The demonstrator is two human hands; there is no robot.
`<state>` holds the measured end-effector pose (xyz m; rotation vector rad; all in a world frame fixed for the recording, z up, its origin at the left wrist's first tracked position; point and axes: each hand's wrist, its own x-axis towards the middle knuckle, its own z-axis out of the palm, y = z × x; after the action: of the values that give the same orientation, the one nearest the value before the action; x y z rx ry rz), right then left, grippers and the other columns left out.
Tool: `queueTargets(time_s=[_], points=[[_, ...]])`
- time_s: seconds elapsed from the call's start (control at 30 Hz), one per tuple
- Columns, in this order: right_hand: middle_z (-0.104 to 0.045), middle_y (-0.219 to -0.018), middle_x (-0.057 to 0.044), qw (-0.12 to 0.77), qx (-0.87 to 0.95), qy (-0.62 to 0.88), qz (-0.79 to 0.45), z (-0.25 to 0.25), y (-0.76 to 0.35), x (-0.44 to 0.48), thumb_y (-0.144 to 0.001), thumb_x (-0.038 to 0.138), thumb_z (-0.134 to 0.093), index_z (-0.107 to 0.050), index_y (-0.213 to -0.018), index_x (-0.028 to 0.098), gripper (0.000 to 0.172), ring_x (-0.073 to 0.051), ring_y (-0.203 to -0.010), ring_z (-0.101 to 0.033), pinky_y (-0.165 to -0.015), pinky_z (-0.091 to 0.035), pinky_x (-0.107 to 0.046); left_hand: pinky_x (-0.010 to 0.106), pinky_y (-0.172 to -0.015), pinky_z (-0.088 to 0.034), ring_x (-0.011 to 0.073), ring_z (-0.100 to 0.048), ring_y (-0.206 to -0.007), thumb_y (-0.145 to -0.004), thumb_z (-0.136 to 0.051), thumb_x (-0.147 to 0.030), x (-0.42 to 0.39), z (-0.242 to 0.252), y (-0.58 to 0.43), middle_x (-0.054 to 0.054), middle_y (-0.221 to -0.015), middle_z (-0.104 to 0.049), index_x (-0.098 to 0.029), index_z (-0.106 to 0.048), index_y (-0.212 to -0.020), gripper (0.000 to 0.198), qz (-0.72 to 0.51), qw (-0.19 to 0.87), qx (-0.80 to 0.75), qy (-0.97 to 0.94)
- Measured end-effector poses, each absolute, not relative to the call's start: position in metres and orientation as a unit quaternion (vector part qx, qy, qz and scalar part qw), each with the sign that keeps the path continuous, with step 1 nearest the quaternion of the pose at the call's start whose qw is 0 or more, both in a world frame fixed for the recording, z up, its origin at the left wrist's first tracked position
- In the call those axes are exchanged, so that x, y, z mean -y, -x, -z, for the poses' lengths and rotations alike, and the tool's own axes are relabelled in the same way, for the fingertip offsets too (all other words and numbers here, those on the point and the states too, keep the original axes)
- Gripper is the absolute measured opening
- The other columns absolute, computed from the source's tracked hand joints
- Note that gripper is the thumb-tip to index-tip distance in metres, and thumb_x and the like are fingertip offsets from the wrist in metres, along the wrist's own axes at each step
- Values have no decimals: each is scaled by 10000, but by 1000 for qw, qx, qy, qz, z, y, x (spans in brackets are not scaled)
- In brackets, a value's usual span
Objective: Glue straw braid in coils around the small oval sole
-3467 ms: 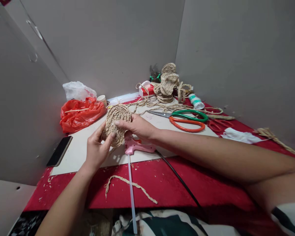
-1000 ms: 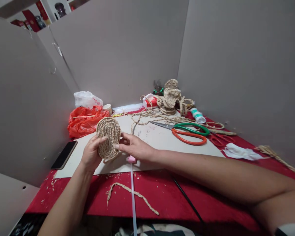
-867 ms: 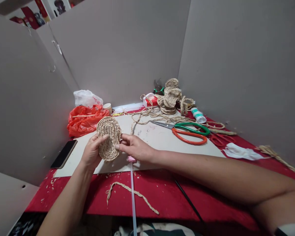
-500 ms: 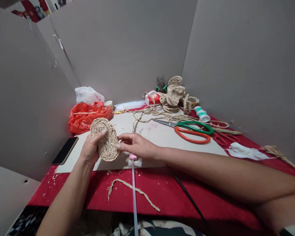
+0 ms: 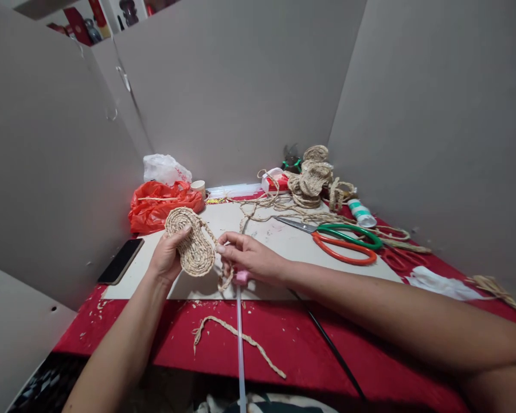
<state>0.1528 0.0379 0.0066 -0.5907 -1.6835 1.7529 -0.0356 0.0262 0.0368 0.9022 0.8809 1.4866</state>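
My left hand (image 5: 170,252) is closed on an oval sole of coiled straw braid (image 5: 195,249), its thumb pressed on the upper face. A length of the straw braid (image 5: 208,229) leads off the sole's upper right edge to my right hand (image 5: 249,255), which pinches it between thumb and fingers. More of this braid dangles below those fingers. Just under my right hand is the pink end of a glue gun (image 5: 241,278), partly hidden, with a clear glue stick (image 5: 241,350) reaching toward me. A loose braid piece (image 5: 249,338) lies on the red cloth, beneath the stick.
Large scissors (image 5: 327,235) with green and orange handles lie on the white board (image 5: 215,221). Behind them are braid strands and a pile of woven soles (image 5: 313,178). A phone (image 5: 121,261) and red plastic bag (image 5: 161,206) sit left; a black cord (image 5: 335,350) crosses the cloth.
My right hand has moved off the sole's edge, drawing a strand of braid away from it. The sole has turned slightly in my left hand. The whole view has shifted a little.
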Motion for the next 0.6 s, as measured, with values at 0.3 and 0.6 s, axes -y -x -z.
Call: queueTargets(time_s=[0.3, 0.6], points=[[-613, -782, -62, 305, 783, 411, -354, -26, -190, -82, -799, 302, -593, -597, -997, 116, 272, -171, -719, -562, -682, -420, -299, 313, -671, -579, 190, -688, -647, -701, -636, -68, -54, -24, 58, 93, -749, -731, -67, -695, -857, 167, -633, 540, -463, -306], [-641, -934, -124, 34, 910, 403, -96, -10, -223, -21, -849, 347, -528, -629, -986, 148, 262, -224, -778, -611, -638, -394, -286, 278, -608, -563, 168, -660, -596, -596, -775, -124, -47, -24, 64, 61, -739, -723, -98, -703, -849, 264, -620, 498, -493, -352]])
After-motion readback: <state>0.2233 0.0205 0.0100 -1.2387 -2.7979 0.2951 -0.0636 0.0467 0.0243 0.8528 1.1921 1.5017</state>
